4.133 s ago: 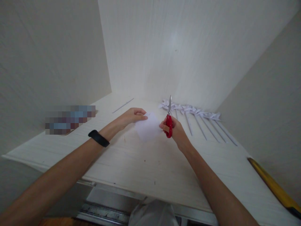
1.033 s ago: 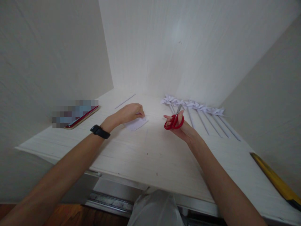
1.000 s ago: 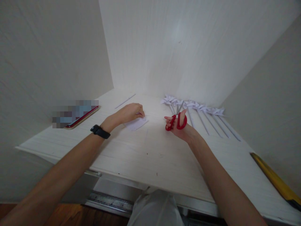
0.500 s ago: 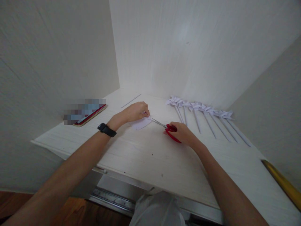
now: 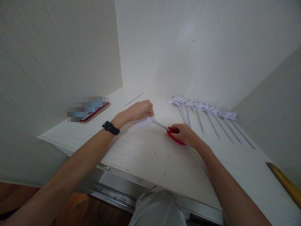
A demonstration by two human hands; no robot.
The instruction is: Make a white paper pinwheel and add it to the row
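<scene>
Evidently the step in hand is a cut, judging by how both hands stand over the tabletop [image 5: 131,144]. The paper [image 5: 144,122] lies left of centre, nearer the back edge than the front, partly hidden by the left hand [image 5: 142,109]. That hand's fingers are pinched closed on the paper's upper right part. The right hand [image 5: 184,135] is curled round the red handles of the scissors [image 5: 167,128], with the blades pointing left and the tips at the paper's right-hand corner. The blades look nearly together; whether the tips have entered the paper I cannot tell.

For a clean cut, the left fingers should keep the sheet taut yet sit well clear of the blades' line, since the tips are close to them. Small, even snips would suit such light paper better than one long squeeze, which might crease or tear it. Turning the paper rather than the right wrist should keep the line true. The pinwheels [image 5: 203,107] along the back edge, towards the right corner, are well apart from the blades.
</scene>
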